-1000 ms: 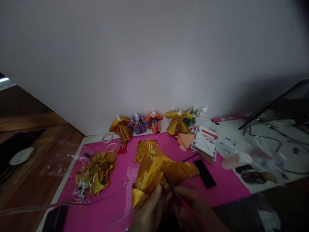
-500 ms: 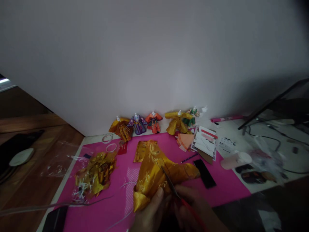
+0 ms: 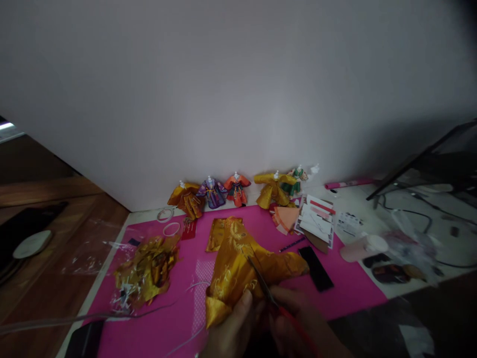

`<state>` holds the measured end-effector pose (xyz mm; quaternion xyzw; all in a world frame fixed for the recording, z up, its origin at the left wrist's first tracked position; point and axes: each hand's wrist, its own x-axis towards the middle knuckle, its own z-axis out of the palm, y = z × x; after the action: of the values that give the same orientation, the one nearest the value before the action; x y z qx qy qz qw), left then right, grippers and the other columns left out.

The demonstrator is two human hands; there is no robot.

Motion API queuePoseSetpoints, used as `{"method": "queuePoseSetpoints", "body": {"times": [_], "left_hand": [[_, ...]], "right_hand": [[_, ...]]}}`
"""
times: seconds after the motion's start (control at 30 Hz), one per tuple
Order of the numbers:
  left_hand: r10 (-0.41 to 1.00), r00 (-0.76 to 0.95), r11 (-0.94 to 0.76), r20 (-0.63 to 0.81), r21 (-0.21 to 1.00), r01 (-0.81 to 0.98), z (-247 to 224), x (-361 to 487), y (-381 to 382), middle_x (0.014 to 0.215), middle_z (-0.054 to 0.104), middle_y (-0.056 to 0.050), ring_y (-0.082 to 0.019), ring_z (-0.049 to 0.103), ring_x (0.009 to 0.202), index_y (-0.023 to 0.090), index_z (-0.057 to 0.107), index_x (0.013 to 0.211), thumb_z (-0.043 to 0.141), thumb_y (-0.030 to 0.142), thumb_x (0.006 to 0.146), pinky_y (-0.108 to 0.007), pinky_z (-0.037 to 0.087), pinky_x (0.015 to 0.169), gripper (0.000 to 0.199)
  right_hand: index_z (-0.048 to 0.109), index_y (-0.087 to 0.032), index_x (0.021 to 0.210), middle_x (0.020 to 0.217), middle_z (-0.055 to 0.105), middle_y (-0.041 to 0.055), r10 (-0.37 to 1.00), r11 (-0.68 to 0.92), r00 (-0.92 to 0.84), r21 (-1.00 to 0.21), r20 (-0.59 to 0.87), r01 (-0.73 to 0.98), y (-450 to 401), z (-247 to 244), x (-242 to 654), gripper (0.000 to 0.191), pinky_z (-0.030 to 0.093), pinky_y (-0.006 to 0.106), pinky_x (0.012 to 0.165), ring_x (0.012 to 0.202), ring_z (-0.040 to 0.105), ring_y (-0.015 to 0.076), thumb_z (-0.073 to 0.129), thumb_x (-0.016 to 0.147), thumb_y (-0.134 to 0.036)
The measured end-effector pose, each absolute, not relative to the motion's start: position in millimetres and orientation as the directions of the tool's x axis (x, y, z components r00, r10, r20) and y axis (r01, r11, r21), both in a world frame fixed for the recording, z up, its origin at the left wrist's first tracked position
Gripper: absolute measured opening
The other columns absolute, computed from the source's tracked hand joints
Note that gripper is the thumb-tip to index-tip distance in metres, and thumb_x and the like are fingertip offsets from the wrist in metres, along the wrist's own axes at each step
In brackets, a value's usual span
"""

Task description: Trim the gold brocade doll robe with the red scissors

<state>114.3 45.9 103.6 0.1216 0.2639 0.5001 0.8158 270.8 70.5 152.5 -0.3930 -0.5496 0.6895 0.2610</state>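
Observation:
A gold embroidered cloth (image 3: 234, 268) is gripped along its near edge by my left hand (image 3: 233, 328), the thumb lying on top. My right hand (image 3: 298, 318) is wrapped round a pair of red-handled scissors (image 3: 292, 323). Their dark blades point up and to the left over the cloth, with the tips near its middle. Part of the cloth spreads rightward toward a black phone (image 3: 316, 267). Beyond its far end lies a flat gold piece (image 3: 216, 236). A heap of gold scraps (image 3: 152, 268) is on the left.
Several small dressed figures, among them a purple one (image 3: 212, 193), lean along the wall. Cards and papers (image 3: 316, 219) lie at right on the pink mat (image 3: 357, 293), near a pale bottle (image 3: 363, 247). A cable (image 3: 149, 312) crosses the left side; clear plastic (image 3: 89, 253) lies beyond it.
Hardly anything differs. The scissor tips sit very slightly further left on the cloth, and both hands keep their hold.

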Motion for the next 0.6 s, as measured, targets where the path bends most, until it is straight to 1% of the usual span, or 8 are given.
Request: {"method": "queuePoseSetpoints", "body": {"times": [0.07, 0.13, 0.2, 0.3, 0.37, 0.43, 0.5, 0.6], "left_hand": [[0.882, 0.359, 0.465, -0.306, 0.440, -0.768, 103.8, 112.2, 46.2, 0.102, 0.081, -0.009, -0.030, 0.062, 0.126, 0.021, 0.083, 0.094, 0.070, 0.039, 0.088, -0.045, 0.035, 0.118, 0.023], [0.861, 0.402, 0.504, -0.312, 0.418, -0.756, 104.7, 110.2, 47.0, 0.103, 0.080, -0.009, -0.030, 0.061, 0.127, 0.021, 0.083, 0.096, 0.072, 0.041, 0.086, -0.044, 0.034, 0.118, 0.025], [0.845, 0.434, 0.533, -0.312, 0.422, -0.734, 105.4, 109.3, 48.3, 0.103, 0.080, -0.010, -0.031, 0.061, 0.126, 0.020, 0.083, 0.096, 0.072, 0.043, 0.086, -0.045, 0.034, 0.118, 0.027], [0.868, 0.388, 0.494, -0.310, 0.468, -0.733, 104.4, 109.6, 49.7, 0.098, 0.081, -0.010, -0.031, 0.064, 0.122, 0.019, 0.082, 0.092, 0.070, 0.043, 0.087, -0.045, 0.036, 0.116, 0.028], [0.858, 0.407, 0.513, -0.314, 0.473, -0.717, 102.9, 110.0, 49.4, 0.094, 0.081, -0.009, -0.030, 0.065, 0.119, 0.018, 0.082, 0.091, 0.068, 0.043, 0.089, -0.044, 0.037, 0.115, 0.029], [0.838, 0.443, 0.545, -0.317, 0.456, -0.704, 101.7, 110.3, 48.0, 0.091, 0.081, -0.009, -0.030, 0.066, 0.118, 0.019, 0.083, 0.091, 0.067, 0.043, 0.090, -0.043, 0.037, 0.115, 0.029], [0.840, 0.425, 0.540, -0.338, 0.442, -0.716, 101.0, 110.7, 45.7, 0.090, 0.081, -0.009, -0.030, 0.066, 0.118, 0.019, 0.083, 0.089, 0.067, 0.041, 0.090, -0.043, 0.038, 0.115, 0.027], [0.831, 0.388, 0.543, -0.400, 0.430, -0.721, 99.3, 110.6, 41.4, 0.089, 0.081, -0.009, -0.030, 0.066, 0.117, 0.020, 0.084, 0.088, 0.066, 0.039, 0.090, -0.044, 0.038, 0.114, 0.026]], "right_hand": [[0.075, -0.022, 0.089, 0.065, 0.052, 0.0010, 0.752, -0.276, -0.607, -0.959, -0.256, 0.063, 76.2, 148.4, 270.1, 0.071, 0.046, 0.028, 0.056, 0.058, 0.049, 0.0159, 0.055, 0.073, -0.088], [0.075, -0.022, 0.086, 0.062, 0.053, 0.0007, 0.752, -0.259, -0.616, -0.964, -0.236, 0.055, 78.1, 142.9, 269.1, 0.072, 0.045, 0.029, 0.055, 0.055, 0.048, 0.0154, 0.056, 0.071, -0.089], [0.074, -0.021, 0.085, 0.062, 0.052, 0.0004, 0.781, -0.236, -0.585, -0.971, -0.219, 0.049, 75.5, 138.4, 267.7, 0.072, 0.045, 0.029, 0.055, 0.054, 0.047, 0.0149, 0.054, 0.072, -0.089], [0.073, -0.020, 0.088, 0.065, 0.051, -0.0002, 0.821, -0.222, -0.530, -0.974, -0.213, 0.047, 67.8, 134.9, 266.2, 0.075, 0.043, 0.029, 0.057, 0.056, 0.046, 0.0145, 0.050, 0.074, -0.090], [0.071, -0.020, 0.088, 0.068, 0.051, 0.0003, 0.825, -0.238, -0.516, -0.970, -0.230, 0.053, 64.8, 132.4, 265.9, 0.076, 0.041, 0.029, 0.057, 0.058, 0.047, 0.0145, 0.050, 0.074, -0.090], [0.069, -0.019, 0.086, 0.068, 0.053, 0.0004, 0.816, -0.259, -0.524, -0.965, -0.244, 0.046, 65.2, 127.4, 265.8, 0.075, 0.038, 0.027, 0.054, 0.058, 0.049, 0.0146, 0.051, 0.073, -0.091], [0.067, -0.019, 0.083, 0.063, 0.052, -0.0009, 0.800, -0.266, -0.554, -0.964, -0.230, 0.016, 68.2, 120.1, 265.8, 0.071, 0.035, 0.025, 0.050, 0.055, 0.049, 0.0135, 0.055, 0.074, -0.088], [0.065, -0.017, 0.084, 0.058, 0.050, -0.0030, 0.764, -0.242, -0.621, -0.970, -0.176, -0.022, 73.3, 110.9, 265.7, 0.066, 0.032, 0.022, 0.045, 0.049, 0.045, 0.0107, 0.055, 0.080, -0.082]]}}
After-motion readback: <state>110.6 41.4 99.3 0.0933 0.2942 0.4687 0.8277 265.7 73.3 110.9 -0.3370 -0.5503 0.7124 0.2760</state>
